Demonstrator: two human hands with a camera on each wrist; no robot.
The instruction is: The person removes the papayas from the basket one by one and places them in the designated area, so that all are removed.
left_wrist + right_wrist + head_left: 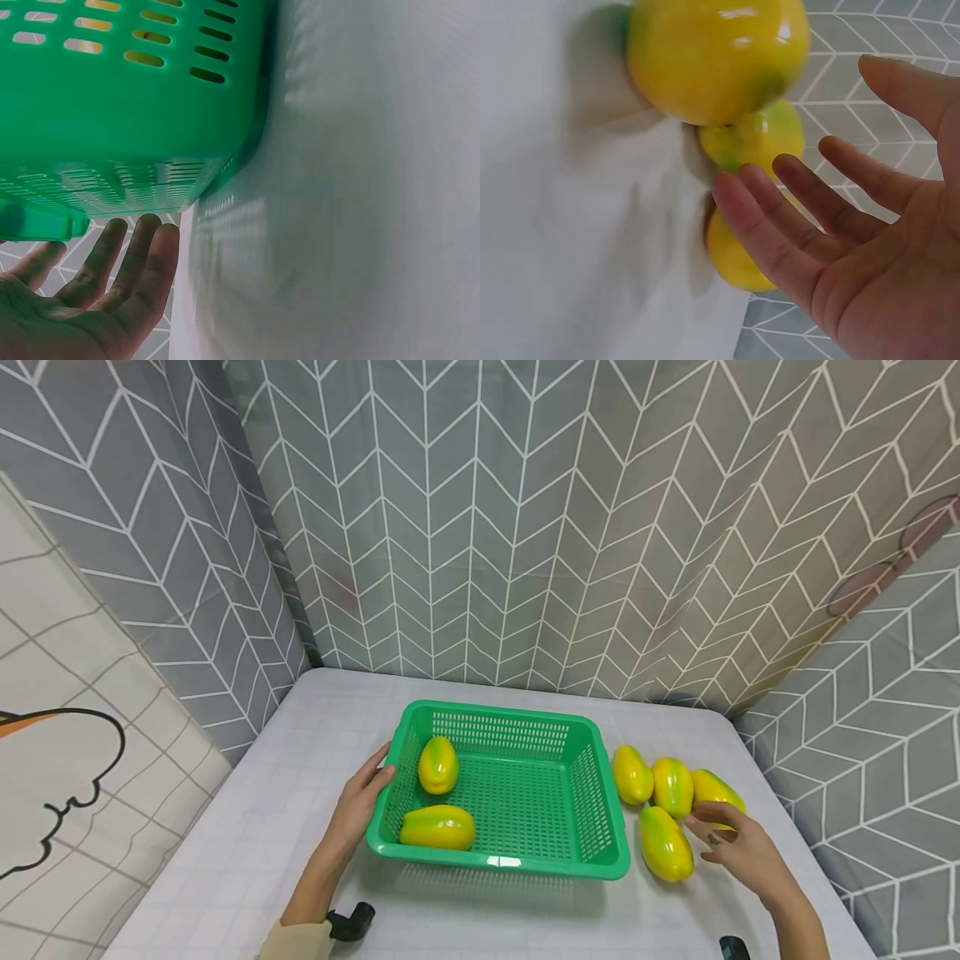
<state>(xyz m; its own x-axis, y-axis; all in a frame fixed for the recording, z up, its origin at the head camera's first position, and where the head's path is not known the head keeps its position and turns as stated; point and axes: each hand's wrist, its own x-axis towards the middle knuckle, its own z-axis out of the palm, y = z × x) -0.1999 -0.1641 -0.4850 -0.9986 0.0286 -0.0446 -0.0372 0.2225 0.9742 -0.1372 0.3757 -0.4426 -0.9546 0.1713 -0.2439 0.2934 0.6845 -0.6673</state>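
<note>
In the head view, the green basket point(502, 862) on the white table point(225, 835) holds two yellow-green fruits point(438, 828) at its left end, while four more fruits point(672, 787) lie just outside its right side; by that count the filling looks about a third done, with four left. The left hand point(360, 803) rests at the basket's left rim, the right hand point(738, 852) beside the outer fruits. The left wrist view shows the left hand straight-fingered and loose, clutching nothing; the right wrist view shows the right hand spread and bare near the fruits, though whether a fingertip touches one I cannot tell
</note>
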